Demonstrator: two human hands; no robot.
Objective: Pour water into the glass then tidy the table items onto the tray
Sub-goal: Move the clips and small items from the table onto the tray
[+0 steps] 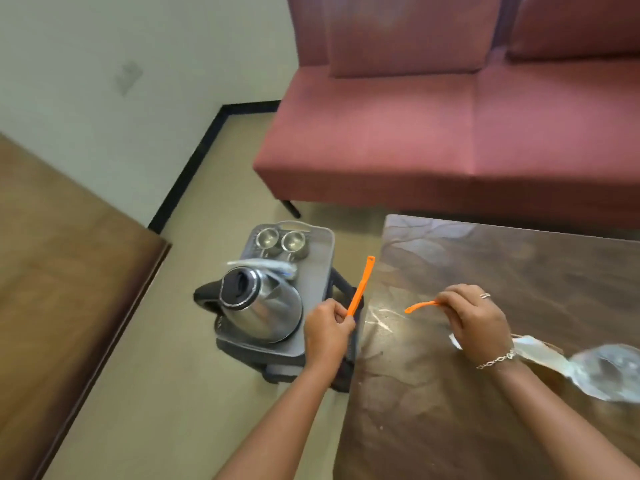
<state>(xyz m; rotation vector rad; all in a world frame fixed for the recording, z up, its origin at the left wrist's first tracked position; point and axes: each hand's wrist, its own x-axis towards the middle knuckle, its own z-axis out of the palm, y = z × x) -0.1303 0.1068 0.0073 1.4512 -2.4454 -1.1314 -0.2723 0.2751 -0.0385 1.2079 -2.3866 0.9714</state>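
Lay the orange stirrer (pixel 361 286) from your left hand (pixel 327 329) flat on the bare right strip of the tray (pixel 320 271), beside the kettle (pixel 258 304) and below the two steel cups (pixel 281 241). The left fingers are clamped on its lower end, the arm reaching forward. Your right hand (pixel 476 323) hovers over the counter (pixel 485 393), fingers pinching a second orange stick (pixel 420 306). The wrapped glass (pixel 609 370) lies near your right wrist.

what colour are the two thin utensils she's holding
Both utensils are bright orange, clearest in the head view.
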